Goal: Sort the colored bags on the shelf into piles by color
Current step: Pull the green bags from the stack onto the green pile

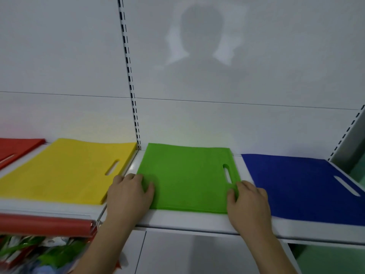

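On the white shelf [197, 221], centre: green bag [187, 178] lies flat. Left hand [128, 196] grips its 9 o'clock edge, right hand [248, 202] its 3 o'clock edge, fingers curled. Yellow bag [65, 169] at 9 o'clock, blue bag [296, 184] at 3 o'clock, red bag [17, 149] far left.

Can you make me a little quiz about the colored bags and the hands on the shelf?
1. Which bag do both hands touch?
2. True or false: the blue bag lies left of the yellow bag.
3. How many bag colors lie on the shelf?

Key:
1. The green bag; the left hand and the right hand hold its side edges.
2. False; the blue bag is far right, the yellow bag further left.
3. Four, counting the red bag.
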A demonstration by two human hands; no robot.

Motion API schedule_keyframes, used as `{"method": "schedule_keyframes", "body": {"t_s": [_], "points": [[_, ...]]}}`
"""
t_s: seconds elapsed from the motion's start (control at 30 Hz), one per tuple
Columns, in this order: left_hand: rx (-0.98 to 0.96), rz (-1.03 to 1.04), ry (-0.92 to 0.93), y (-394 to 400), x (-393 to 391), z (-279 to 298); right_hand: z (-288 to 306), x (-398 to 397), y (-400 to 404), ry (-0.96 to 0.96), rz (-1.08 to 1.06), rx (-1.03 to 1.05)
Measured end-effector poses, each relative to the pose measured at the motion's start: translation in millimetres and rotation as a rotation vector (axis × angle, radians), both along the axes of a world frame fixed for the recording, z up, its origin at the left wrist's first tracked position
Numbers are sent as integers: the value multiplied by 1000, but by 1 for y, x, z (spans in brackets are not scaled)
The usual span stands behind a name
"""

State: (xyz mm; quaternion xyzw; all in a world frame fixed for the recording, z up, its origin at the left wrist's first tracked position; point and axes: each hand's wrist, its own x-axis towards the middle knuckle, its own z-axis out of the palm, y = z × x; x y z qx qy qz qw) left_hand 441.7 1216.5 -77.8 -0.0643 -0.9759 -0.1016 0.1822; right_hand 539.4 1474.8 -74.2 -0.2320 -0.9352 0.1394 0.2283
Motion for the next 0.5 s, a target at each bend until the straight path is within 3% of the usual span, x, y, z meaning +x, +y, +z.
{"method": "schedule_keyframes", "body": {"t_s": [0.23,0.5], "points": [[86,6,31,2,3,5,6,4,0,9,27,-84],[356,-7,267,-14,44,19,12,7,-22,357,210,-59]]}}
